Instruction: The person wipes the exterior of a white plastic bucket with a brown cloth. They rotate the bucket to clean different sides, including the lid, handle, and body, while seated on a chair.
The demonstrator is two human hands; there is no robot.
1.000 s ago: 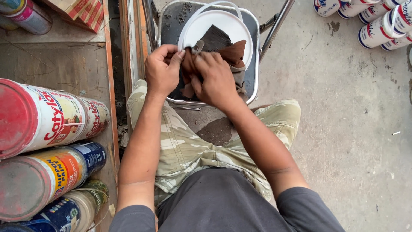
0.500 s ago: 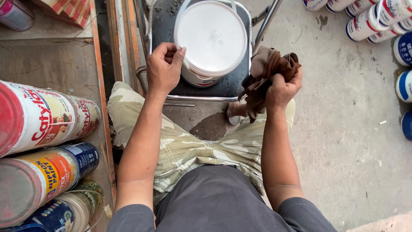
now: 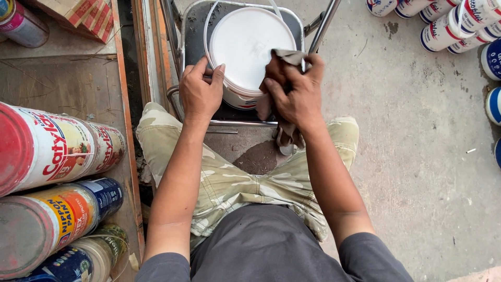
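A white paint bucket [image 3: 249, 44] with a white lid and thin wire handle stands on a dark metal-framed stool [image 3: 194, 36] in front of me. My left hand [image 3: 199, 91] grips the bucket's left side, fingers against its rim. My right hand [image 3: 296, 91] is closed on a brown cloth [image 3: 284, 133], pressing it against the bucket's right edge; part of the cloth hangs below the hand. My knees in camouflage trousers sit just below the stool.
Several paint cans [image 3: 57, 151] lie on their sides on a wooden shelf [image 3: 62, 78] at left. More white and blue cans [image 3: 449, 26] stand on the concrete floor at top right. A cardboard box [image 3: 78, 15] is at top left.
The cloth was first bunched in both hands over the bucket, then held out to the right. Now my right hand has brought it back to the bucket's right edge, and my left hand grips the bucket.
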